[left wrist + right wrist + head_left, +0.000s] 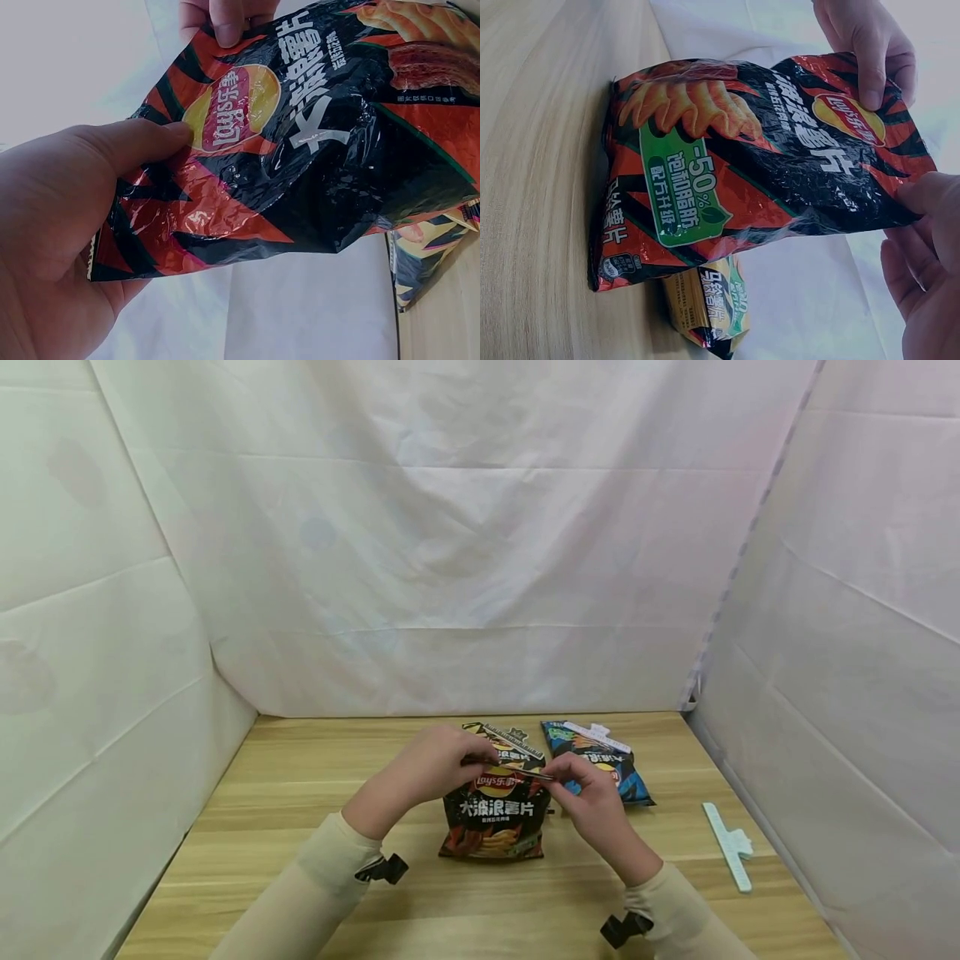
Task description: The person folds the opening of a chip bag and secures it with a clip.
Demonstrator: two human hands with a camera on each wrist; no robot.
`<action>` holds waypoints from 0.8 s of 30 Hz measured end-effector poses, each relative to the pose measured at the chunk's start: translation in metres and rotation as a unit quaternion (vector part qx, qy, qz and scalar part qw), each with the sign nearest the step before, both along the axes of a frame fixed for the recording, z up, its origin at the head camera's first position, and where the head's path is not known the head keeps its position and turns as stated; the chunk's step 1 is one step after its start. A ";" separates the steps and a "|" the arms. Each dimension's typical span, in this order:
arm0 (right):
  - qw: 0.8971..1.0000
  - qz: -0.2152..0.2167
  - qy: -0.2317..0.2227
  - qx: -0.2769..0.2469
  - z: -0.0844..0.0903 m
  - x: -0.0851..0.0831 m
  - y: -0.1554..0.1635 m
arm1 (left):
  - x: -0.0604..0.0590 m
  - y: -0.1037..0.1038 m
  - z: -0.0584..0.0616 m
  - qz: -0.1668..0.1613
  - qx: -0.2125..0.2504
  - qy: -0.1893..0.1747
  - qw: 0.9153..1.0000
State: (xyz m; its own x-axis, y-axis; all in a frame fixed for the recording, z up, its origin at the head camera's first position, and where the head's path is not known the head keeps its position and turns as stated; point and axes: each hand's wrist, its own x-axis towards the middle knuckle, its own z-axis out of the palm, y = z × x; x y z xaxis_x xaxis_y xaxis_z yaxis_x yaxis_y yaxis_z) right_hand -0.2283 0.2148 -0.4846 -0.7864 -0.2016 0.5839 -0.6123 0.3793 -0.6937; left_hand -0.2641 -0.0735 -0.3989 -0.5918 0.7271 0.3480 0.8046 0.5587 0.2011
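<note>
A black and red Lay's chip bag (pixel 495 818) stands upright on the table in the head view. My left hand (pixel 438 764) pinches its top edge at the left corner. At the other top corner my right hand (pixel 592 793) pinches the same edge, which is drawn taut. The left wrist view shows the left thumb (pixel 154 139) lying on the bag's front beside the logo, the fingers behind it. In the right wrist view the bag's front (pixel 780 165) faces the camera, its bottom at the tabletop.
Right behind stands a black and yellow chip bag (pixel 712 304) with a bag clip (pixel 513 742) along its top. A blue chip bag (pixel 633 785) with a white clip (pixel 597 737) lies at the back right. One mint clip (pixel 727 847) lies near the table's right edge.
</note>
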 end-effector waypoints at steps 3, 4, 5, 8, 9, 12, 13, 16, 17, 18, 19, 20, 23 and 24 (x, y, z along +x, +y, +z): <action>1.000 -0.001 0.025 0.008 -0.001 -0.001 -0.001 | -0.002 -0.001 -0.001 -0.004 -0.003 -0.002 1.000; 0.999 0.000 0.035 0.013 -0.001 -0.001 -0.001 | -0.003 -0.001 -0.001 -0.006 -0.004 -0.003 1.000; 0.999 0.002 0.044 0.017 -0.002 -0.002 -0.001 | -0.003 -0.001 -0.001 -0.009 -0.004 -0.005 1.000; 0.996 0.010 0.079 0.034 -0.002 -0.003 -0.002 | -0.004 -0.003 0.000 -0.019 -0.006 -0.003 1.000; 0.995 0.014 0.092 0.040 -0.002 -0.003 -0.002 | -0.004 -0.003 0.000 -0.022 -0.008 -0.004 1.000; 0.989 0.021 0.132 0.068 -0.002 -0.004 -0.001 | -0.004 -0.004 0.002 -0.030 -0.011 -0.005 0.999; 0.986 0.022 0.145 0.079 -0.003 -0.005 0.000 | -0.004 -0.004 0.002 -0.032 -0.013 -0.006 0.999; 0.976 0.023 0.184 0.116 -0.003 -0.005 0.002 | -0.003 -0.004 0.003 -0.036 -0.016 -0.012 0.999; 0.972 0.023 0.197 0.127 -0.003 -0.005 0.002 | -0.003 -0.004 0.004 -0.036 -0.018 -0.014 0.999; 0.968 0.023 0.210 0.137 -0.004 -0.006 0.002 | -0.003 -0.005 0.004 -0.037 -0.020 -0.017 0.999; 0.964 0.021 0.220 0.147 -0.004 -0.006 0.002 | -0.003 -0.005 0.004 -0.037 -0.021 -0.019 0.999; 0.960 0.019 0.230 0.157 -0.004 -0.006 0.003 | -0.003 -0.005 0.004 -0.036 -0.023 -0.021 0.999; 0.949 0.017 0.255 0.183 -0.004 -0.006 0.003 | -0.004 -0.005 0.004 -0.035 -0.025 -0.029 0.999; 0.946 0.018 0.260 0.191 -0.004 -0.006 0.004 | -0.004 -0.005 0.004 -0.036 -0.024 -0.032 0.999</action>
State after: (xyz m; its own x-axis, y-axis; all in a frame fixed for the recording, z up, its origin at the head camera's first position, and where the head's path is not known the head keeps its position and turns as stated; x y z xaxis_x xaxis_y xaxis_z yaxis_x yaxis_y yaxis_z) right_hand -0.2347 0.2186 -0.4884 -0.4011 -0.4968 0.7696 -0.8502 0.5146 -0.1110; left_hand -0.2680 -0.0787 -0.3947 -0.5578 0.7831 0.2750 0.8292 0.5108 0.2270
